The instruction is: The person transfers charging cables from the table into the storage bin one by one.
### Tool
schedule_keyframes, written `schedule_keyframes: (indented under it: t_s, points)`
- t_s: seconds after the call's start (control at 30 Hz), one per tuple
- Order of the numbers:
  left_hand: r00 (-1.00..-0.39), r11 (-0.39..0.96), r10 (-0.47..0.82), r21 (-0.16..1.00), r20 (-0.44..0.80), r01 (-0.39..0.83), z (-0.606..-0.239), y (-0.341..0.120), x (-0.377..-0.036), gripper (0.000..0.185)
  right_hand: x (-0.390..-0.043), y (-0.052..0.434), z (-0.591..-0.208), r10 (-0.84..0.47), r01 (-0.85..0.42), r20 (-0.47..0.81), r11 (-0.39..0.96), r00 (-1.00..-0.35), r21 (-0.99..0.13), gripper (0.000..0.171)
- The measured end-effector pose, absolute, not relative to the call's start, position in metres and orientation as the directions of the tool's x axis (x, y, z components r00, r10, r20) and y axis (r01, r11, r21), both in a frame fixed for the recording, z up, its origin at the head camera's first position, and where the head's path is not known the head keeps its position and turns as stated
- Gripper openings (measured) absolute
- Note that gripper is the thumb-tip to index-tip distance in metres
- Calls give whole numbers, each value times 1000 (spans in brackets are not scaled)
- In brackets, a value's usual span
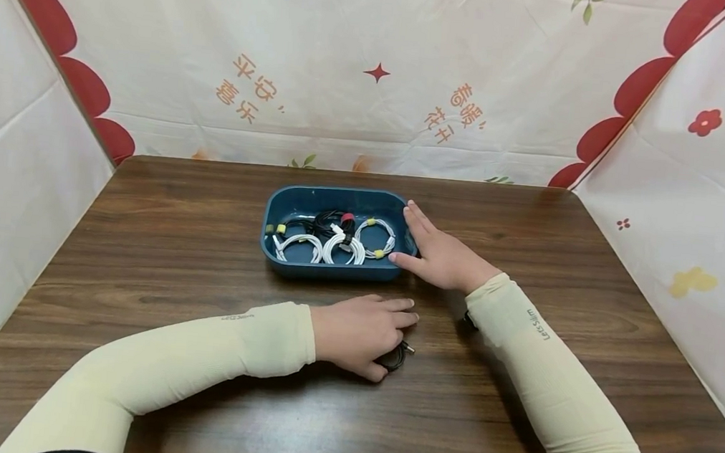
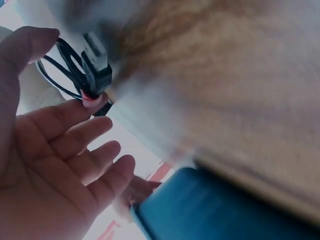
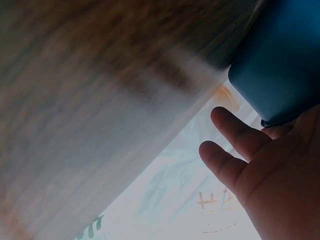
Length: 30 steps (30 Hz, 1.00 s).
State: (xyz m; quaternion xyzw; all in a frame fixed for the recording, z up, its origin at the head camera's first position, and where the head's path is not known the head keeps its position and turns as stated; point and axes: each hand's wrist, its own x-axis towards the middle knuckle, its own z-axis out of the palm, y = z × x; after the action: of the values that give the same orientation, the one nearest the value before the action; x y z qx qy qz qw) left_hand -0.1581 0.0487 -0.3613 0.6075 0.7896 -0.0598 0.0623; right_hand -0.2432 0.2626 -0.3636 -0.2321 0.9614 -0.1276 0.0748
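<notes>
My left hand [image 1: 362,333] is low over the table, thumb and index finger on either side of a coiled black USB cable [image 2: 75,75], pinching it. A red tie and the metal USB plug [image 2: 95,52] show by the index fingertip; the other fingers are extended. My right hand [image 1: 447,257] rests with fairly straight fingers against the right end of a blue bin [image 1: 332,273], its thumb at the near right rim. Inside the bin lie coiled white cables [image 1: 299,239] and black cables [image 1: 327,220], some with yellow or red ties.
The brown wooden table [image 1: 193,240] spreads around the bin. White printed cloth [image 1: 372,112] stands behind it and along both sides. Under the right wrist a small black object [image 1: 470,321] partly shows.
</notes>
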Motion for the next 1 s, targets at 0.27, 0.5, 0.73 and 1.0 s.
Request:
schedule_keyframes:
  t_s: [0.27,0.5,0.73,1.0]
  points:
    - [-187,188,973,-10,-136,982,-325,28,-165,47,-242,263,-363,-460,-419,-95,862,-883,-285,97]
    - [-239,239,969,-4,-57,971,-283,15,-193,51,-242,264,-363,-468,-419,-116,858,-876,-296,94]
    - [-336,337,937,-3,-99,941,-261,20,-242,40,-242,265,-361,-480,-436,-105,853,-871,-288,94]
    - [-494,507,853,47,-167,861,-266,30,-291,53,-241,264,-359,-459,-437,-86,879,-885,-190,96]
